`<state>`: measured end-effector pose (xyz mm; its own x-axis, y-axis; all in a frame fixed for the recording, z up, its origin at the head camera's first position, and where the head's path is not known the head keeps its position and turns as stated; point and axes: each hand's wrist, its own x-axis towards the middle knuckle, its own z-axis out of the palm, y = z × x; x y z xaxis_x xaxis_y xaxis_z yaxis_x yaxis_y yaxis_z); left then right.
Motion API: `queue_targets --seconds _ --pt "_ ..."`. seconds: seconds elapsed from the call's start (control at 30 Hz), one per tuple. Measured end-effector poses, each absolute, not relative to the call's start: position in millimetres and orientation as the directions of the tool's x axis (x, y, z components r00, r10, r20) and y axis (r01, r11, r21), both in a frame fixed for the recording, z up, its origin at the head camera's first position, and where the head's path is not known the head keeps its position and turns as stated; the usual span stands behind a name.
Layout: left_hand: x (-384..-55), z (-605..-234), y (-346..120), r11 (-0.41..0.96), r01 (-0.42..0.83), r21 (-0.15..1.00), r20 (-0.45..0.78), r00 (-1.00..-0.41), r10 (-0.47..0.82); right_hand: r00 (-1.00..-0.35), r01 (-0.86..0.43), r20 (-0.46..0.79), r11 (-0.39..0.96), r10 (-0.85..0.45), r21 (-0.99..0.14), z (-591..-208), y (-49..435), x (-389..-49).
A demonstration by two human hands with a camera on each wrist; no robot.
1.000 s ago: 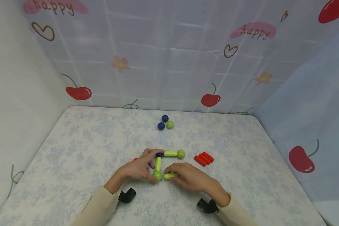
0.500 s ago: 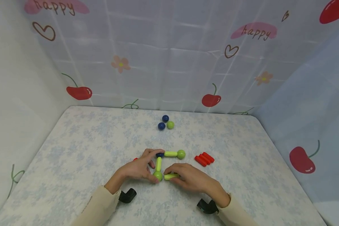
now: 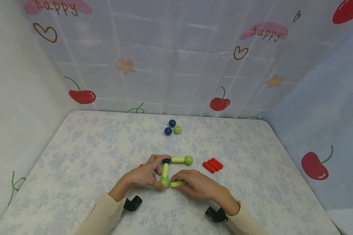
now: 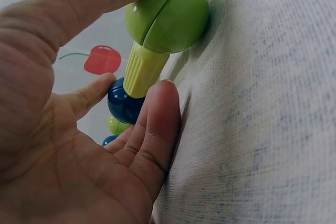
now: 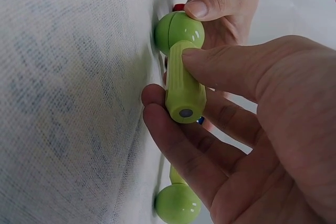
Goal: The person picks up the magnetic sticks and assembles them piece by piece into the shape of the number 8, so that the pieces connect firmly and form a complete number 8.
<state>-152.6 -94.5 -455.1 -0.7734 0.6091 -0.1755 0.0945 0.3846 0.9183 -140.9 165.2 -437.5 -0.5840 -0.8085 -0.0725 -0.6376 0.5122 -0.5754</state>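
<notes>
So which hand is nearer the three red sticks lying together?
Right. The right hand is on the person's side of the red sticks, slightly leftward; the left hand is farther to their left, touching a green ball.

Holds a ribbed yellow-green stick (image 3: 175, 184) horizontally, just right of the near green ball (image 3: 163, 181) on a gripped L-shaped frame (image 3: 165, 170), cornered far left by a dark blue ball (image 3: 166, 161).
</notes>
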Motion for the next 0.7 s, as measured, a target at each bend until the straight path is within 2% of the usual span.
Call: queue_targets --seconds 0.7 --pt "-153.2 -456.9 -93.2 0.396 0.079 0.915 -0.194 -0.775 0.602 -0.581 -0.632 -0.085 0.515 -0.809 -0.579 -438.3 164.3 -139.4"
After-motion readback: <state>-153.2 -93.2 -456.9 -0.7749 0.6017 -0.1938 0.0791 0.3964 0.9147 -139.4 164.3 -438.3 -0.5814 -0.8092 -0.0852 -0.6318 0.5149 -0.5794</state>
